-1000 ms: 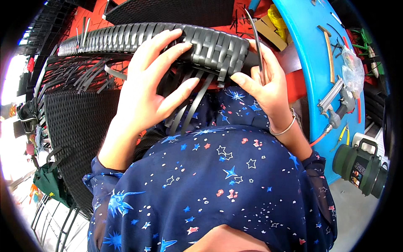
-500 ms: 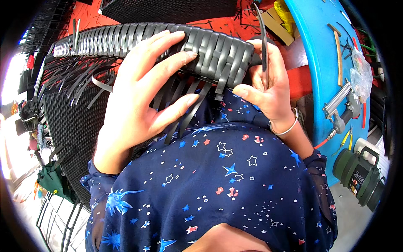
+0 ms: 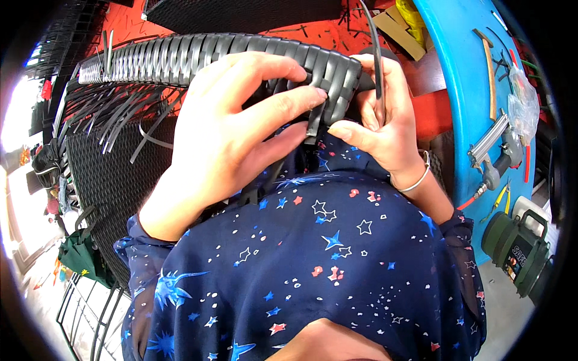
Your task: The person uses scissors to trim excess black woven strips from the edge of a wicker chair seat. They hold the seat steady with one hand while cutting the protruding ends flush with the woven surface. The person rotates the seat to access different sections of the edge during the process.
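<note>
Left of the smooth blue counter (image 3: 462, 90), the left hand (image 3: 232, 120) bends over a glossy, curved black woven band (image 3: 174, 57), grip state indeterminable, while the right hand (image 3: 397, 114) curls, grip closed on a flat strip (image 3: 376, 45).

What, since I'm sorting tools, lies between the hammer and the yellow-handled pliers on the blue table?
In the head view, a grey tool with a red hose lies between the hammer and the pliers.
</note>
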The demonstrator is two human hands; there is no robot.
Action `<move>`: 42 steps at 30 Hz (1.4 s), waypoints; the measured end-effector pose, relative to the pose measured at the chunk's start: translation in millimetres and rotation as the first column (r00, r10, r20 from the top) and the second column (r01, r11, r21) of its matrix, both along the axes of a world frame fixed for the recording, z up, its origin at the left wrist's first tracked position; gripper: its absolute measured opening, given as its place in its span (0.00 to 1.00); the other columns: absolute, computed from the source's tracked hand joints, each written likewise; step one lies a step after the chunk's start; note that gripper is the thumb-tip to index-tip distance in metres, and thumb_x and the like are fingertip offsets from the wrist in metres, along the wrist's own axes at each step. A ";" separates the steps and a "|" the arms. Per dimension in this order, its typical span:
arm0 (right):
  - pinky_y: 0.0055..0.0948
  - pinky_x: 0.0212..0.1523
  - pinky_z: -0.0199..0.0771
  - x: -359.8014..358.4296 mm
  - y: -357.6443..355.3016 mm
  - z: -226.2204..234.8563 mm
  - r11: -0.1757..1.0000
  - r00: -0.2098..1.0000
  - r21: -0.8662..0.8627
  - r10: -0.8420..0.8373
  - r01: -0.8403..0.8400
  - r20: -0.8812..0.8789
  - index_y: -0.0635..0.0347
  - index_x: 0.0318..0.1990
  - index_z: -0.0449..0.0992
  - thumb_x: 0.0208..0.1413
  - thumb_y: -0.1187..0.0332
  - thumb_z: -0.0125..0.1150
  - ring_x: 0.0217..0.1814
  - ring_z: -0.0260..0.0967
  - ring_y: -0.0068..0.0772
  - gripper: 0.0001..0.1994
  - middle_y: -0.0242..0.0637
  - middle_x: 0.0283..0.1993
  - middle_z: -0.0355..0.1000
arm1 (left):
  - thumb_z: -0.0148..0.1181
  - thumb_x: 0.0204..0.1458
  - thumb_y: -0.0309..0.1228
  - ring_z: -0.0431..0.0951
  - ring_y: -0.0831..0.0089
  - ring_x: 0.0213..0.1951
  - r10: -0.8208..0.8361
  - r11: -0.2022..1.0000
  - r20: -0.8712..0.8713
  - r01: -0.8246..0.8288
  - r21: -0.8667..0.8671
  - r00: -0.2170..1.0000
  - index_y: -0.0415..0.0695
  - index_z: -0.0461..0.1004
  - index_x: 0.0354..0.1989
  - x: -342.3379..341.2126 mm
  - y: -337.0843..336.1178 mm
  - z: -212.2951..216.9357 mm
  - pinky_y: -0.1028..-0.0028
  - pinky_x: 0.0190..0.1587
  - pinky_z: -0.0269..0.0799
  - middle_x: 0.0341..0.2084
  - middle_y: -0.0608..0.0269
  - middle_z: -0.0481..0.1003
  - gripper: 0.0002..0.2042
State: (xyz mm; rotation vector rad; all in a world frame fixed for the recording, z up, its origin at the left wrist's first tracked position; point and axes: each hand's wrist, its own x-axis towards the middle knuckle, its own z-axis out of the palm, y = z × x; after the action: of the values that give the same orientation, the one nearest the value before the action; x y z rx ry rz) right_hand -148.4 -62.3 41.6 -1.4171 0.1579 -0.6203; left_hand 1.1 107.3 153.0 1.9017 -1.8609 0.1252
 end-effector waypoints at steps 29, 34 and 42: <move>0.19 0.36 0.65 3.0 7.1 9.2 1.000 0.999 -0.010 0.021 -0.022 -0.043 0.59 0.55 0.69 0.37 0.58 0.89 0.37 0.60 0.14 0.39 0.25 0.42 0.67 | 0.75 0.30 0.21 0.80 0.66 0.35 -0.153 0.958 0.103 0.173 -0.228 0.983 0.42 0.85 0.36 7.1 7.5 -14.5 0.68 0.38 0.73 0.31 0.65 0.79 0.18; 0.23 0.58 0.67 -4.5 4.0 17.0 0.997 0.990 -0.016 0.070 -0.072 -0.126 0.65 0.59 0.70 0.38 0.61 0.88 0.54 0.66 0.20 0.41 0.32 0.52 0.69 | 0.73 0.29 0.20 0.81 0.65 0.35 -0.171 0.954 0.068 0.183 -0.237 0.983 0.41 0.85 0.38 11.1 10.5 -20.5 0.68 0.37 0.74 0.31 0.63 0.80 0.20; 0.18 0.36 0.51 10.9 -18.6 18.1 0.987 0.984 0.007 0.162 -0.163 0.080 0.69 0.63 0.72 0.50 0.63 0.78 0.34 0.54 0.11 0.34 0.30 0.57 0.71 | 0.75 0.33 0.16 0.80 0.63 0.34 -0.189 0.951 0.026 0.190 -0.244 0.982 0.39 0.84 0.37 8.5 6.8 -21.7 0.67 0.38 0.77 0.32 0.62 0.79 0.18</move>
State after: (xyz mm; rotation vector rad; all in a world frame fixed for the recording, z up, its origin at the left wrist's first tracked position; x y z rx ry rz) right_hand -137.5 -80.9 59.7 -1.3745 -0.0160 -0.5380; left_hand 9.6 114.1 131.3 1.5502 -1.9202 0.2806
